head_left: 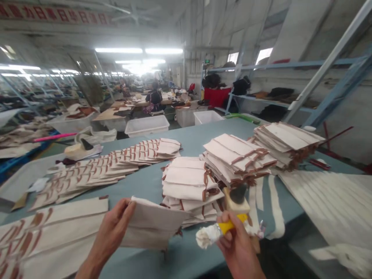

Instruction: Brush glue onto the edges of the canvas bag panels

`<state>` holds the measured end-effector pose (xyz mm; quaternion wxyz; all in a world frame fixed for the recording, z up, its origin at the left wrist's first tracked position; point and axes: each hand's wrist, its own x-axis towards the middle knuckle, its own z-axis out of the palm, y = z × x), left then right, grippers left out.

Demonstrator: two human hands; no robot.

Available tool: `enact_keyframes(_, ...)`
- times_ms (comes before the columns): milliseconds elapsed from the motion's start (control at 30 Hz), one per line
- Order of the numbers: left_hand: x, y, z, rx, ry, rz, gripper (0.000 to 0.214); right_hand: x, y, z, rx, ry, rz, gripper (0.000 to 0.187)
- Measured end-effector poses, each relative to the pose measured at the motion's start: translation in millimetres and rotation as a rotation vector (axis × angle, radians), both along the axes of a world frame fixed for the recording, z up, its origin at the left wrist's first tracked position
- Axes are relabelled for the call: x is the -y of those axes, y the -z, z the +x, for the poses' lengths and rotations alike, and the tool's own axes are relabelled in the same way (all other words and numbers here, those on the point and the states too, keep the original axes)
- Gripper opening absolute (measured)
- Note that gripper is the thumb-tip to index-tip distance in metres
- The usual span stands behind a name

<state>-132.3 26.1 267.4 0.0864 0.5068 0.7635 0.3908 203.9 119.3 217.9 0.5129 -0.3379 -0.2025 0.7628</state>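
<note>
Pinched in my left hand (114, 223) is the upper left corner of a cream fabric panel (154, 223), tilted up off the table. My right hand (236, 242) grips a glue brush (228, 226) by its yellow handle. White paste coats the bristles, which point left toward the panel without touching it. Between my hands and beyond them stands a stack of cream panels with brown edging (184, 178). To the left, overlapping panels (66, 221) lie fanned out. Just past my right hand is a pale block-like container with a dark top (236, 199).
More panel stacks (236, 155) stand toward the right, and a fanned row (116, 162) runs along the far left. White strips (274, 205) hang near the table's right edge. White bins (147, 126) stand beyond the blue-green table (139, 182). A person (154, 97) sits farther back.
</note>
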Motion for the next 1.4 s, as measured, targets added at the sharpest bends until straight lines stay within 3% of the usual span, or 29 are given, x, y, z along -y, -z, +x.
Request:
enact_keyframes(133,47,19.6,3,0.250,-0.004,-0.017,0.057,26,-20.9,-31,0.081,0.079,0.019,0.059)
enact_keyframes(233,77,27.5,8,0.388,0.001,-0.019,0.053,50,-33.4,-58,0.169,0.179,0.205,0.058)
enact_keyframes(367,109,23.2,13,0.523,-0.011,0.008,0.046,79,-44.2,-99,0.336,0.214,0.771,0.039)
enact_keyframes(500,130,7.1,13,0.566,0.011,0.020,0.043,87,-39.5,-146,0.701,0.295,1.430,0.030)
enact_keyframes(567,136,1.8,12,0.564,0.023,0.017,0.044,86,-29.5,-169,0.835,0.337,1.582,0.034)
enact_keyframes(700,143,10.0,6,0.605,0.053,-0.004,0.050,87,-5.8,-199,0.840,0.355,1.537,0.036)
enact_keyframes(833,149,27.1,-4,0.741,0.059,-0.082,0.058,88,6.0,-208,0.787,0.321,1.524,0.035)
enact_keyframes(1000,154,15.1,-3,0.763,0.062,-0.213,0.057,84,2.0,-210,0.646,0.210,1.546,0.035)
enact_keyframes(1067,153,9.1,3,0.711,0.061,-0.211,0.053,87,-6.6,-207,0.587,0.133,1.412,0.034)
enact_keyframes(1200,151,14.4,12,0.462,0.031,-0.184,0.042,93,-36.2,-192,0.424,-0.035,0.769,0.040)
enact_keyframes(1267,150,21.2,13,0.348,0.027,-0.168,0.039,91,-51.1,-185,0.412,-0.062,0.524,0.045)
enact_keyframes(1400,138,27.0,13,0.323,0.007,-0.154,0.035,79,-65.1,-178,0.416,-0.109,0.397,0.049)
